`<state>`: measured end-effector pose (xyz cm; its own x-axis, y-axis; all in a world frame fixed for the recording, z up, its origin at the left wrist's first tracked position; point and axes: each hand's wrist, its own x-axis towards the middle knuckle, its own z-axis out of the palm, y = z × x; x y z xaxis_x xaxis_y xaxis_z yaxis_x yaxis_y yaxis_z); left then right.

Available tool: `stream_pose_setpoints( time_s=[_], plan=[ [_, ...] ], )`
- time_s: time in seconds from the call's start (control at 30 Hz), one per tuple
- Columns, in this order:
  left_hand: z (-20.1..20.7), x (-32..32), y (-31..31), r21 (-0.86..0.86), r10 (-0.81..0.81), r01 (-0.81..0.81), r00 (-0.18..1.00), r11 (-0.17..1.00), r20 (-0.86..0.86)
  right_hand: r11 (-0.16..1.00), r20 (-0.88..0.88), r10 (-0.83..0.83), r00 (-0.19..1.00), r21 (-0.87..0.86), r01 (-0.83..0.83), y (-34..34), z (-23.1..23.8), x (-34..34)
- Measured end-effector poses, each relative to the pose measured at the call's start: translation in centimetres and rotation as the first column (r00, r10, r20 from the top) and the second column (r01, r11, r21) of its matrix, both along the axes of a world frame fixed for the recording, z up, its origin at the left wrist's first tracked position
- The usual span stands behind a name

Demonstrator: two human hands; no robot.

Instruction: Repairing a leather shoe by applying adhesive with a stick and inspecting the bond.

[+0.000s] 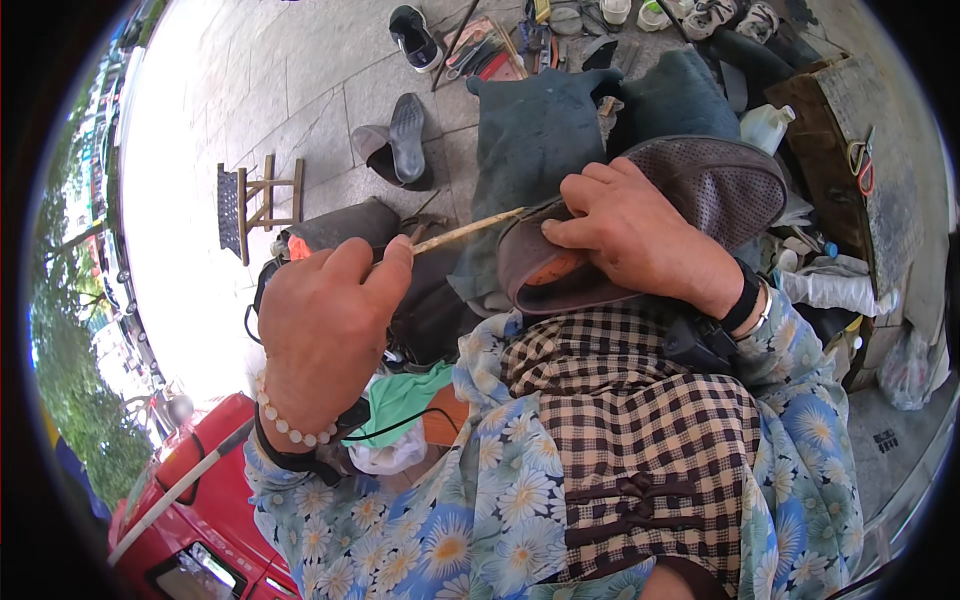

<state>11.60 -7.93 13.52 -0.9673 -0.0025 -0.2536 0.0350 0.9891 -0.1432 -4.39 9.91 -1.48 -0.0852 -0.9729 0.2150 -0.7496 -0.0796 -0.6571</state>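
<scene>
Over my lap lies a brown shoe (715, 180) with a perforated upper, its opening facing left. My right hand (640, 235) is closed on the shoe's rim, thumb on the outer edge and the other fingers over the side. In my left hand (335, 305), closed in a fist, is a thin wooden stick (465, 232) pointing right. The far end of the stick reaches the edge of the shoe's opening; whether it touches cannot be made out. Inside the shoe an orange-brown patch (553, 268) shows. Dark green cloth (535, 125) covers my knees beneath the shoe.
On the paving ahead lie a loose shoe with a grey insole (406, 138), a dark sneaker (415, 38) and a small folding stool (262, 205). Several tools (490, 50) sit farther off. A wooden box (840, 150) with scissors (862, 160) stands at right, a red vehicle (200, 500) at lower left.
</scene>
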Motion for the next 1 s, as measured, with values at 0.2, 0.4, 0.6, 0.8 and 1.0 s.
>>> stream_pose_setpoints(
  time_s=[0.2,0.4,0.6,0.8,1.0],
  plan=[
    [-0.3,0.4,-0.1,0.032,0.009,-0.01,1.0,0.999,0.006,1.0,-0.005,0.01,1.0,0.019,-0.01,0.1,0.2,0.0],
    [-0.7,0.3,0.1,0.029,-0.003,0.002,0.999,1.0,0.034,0.999,-0.024,0.02,1.0,0.028,-0.019,0.1,0.3,-0.1],
    [-2.1,0.8,-0.3,0.057,0.0,0.0,1.0,0.998,0.012,0.999,-0.025,0.032,0.999,0.005,-0.032,0.0,0.8,-0.2],
    [-3.0,3.2,-0.7,0.19,0.114,-0.106,0.993,0.976,-0.034,0.998,-0.076,0.011,0.997,-0.061,-0.016,-0.1,1.1,0.6],
    [-3.4,4.3,-0.7,0.275,0.152,-0.13,0.987,0.952,-0.058,0.987,-0.248,0.148,0.957,-0.03,-0.16,-1.5,2.1,0.9]
  ],
)
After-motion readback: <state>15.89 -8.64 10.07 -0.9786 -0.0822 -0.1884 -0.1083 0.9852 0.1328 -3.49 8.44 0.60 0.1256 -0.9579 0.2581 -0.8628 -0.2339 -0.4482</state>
